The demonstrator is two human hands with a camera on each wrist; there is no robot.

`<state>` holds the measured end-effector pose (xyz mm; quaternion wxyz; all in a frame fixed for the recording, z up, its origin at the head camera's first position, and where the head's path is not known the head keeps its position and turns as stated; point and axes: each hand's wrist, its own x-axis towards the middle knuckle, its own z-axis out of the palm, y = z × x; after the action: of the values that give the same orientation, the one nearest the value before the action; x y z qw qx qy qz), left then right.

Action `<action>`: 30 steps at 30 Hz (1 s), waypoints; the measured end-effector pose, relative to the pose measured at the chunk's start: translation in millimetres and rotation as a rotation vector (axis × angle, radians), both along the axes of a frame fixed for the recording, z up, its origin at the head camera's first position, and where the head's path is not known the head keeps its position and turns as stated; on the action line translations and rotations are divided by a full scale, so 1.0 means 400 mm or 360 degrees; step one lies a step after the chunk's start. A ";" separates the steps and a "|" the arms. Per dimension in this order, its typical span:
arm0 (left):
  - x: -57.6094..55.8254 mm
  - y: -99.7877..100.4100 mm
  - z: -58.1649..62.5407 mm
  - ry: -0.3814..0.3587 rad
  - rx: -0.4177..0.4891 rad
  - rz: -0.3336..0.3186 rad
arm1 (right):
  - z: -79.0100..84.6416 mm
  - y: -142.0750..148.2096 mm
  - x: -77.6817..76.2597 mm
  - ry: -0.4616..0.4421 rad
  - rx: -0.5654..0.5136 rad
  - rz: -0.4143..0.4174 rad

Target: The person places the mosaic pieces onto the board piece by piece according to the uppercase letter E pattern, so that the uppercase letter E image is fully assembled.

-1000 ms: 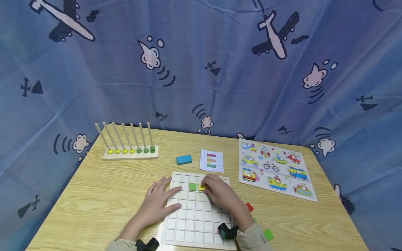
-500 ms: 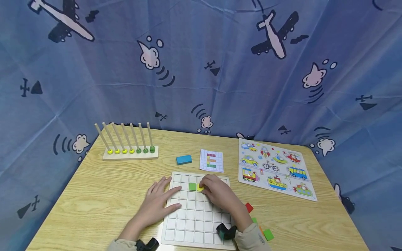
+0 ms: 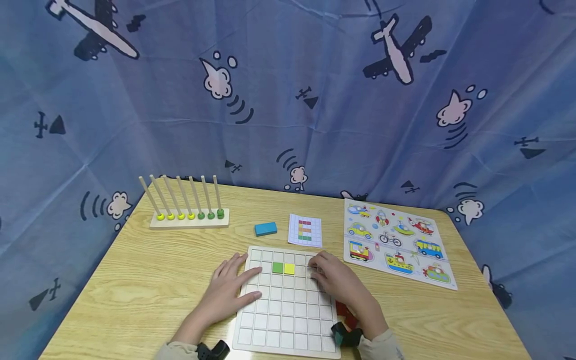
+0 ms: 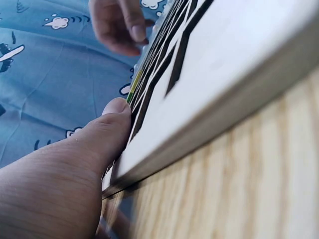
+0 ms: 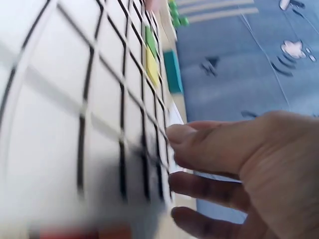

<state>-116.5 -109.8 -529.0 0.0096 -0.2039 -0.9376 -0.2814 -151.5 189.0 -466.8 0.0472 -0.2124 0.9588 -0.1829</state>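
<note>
A white gridded wooden board (image 3: 288, 310) lies on the table with a green tile (image 3: 277, 268) and a yellow tile (image 3: 289, 269) side by side in its upper rows. My left hand (image 3: 227, 287) rests with spread fingers over the board's left edge; its thumb (image 4: 107, 124) lies on the rim in the left wrist view. Over the board's upper right side is my right hand (image 3: 339, 280), fingers loosely bent and holding nothing. The right wrist view shows that hand (image 5: 239, 159) apart from the yellow tile (image 5: 151, 67). Red tiles (image 3: 345, 315) lie partly hidden under my right forearm.
Behind the board are a blue block (image 3: 265, 229) and a printed pattern card (image 3: 316, 235). A peg stand (image 3: 189, 225) with yellow and green beads stands back left. A vehicle picture puzzle (image 3: 380, 257) lies at the right. A blue curtain (image 3: 270, 100) hangs behind.
My right hand has let go of the yellow tile, which sits next to the green one, and has moved right. The forearm covers the loose green tiles. My left hand stays put.
</note>
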 end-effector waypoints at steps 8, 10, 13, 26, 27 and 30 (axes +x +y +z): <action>-0.002 0.001 -0.006 0.0013 -0.0013 -0.0001 | 0.027 0.144 0.058 -0.0292 0.0038 -0.0355; -0.002 0.001 -0.006 0.0015 -0.0008 -0.0002 | 0.028 0.174 0.072 -0.0368 0.0056 -0.0427; -0.001 0.000 -0.005 0.0026 0.0003 0.0000 | 0.021 0.208 0.088 -0.0446 0.0063 -0.0494; -0.004 -0.003 -0.007 -0.0049 -0.0014 0.0008 | -0.006 0.245 0.097 -0.0408 0.0030 -0.0510; -0.004 -0.002 -0.006 -0.0044 -0.0012 0.0008 | -0.006 0.245 0.096 -0.0408 0.0026 -0.0517; -0.004 -0.002 -0.003 -0.0059 -0.0016 0.0003 | -0.007 0.242 0.095 -0.0414 0.0018 -0.0534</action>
<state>-118.0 -110.6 -530.2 -0.0085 -0.1979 -0.9392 -0.2804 -113.5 285.9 -469.5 0.1406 -0.0242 0.9675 -0.2086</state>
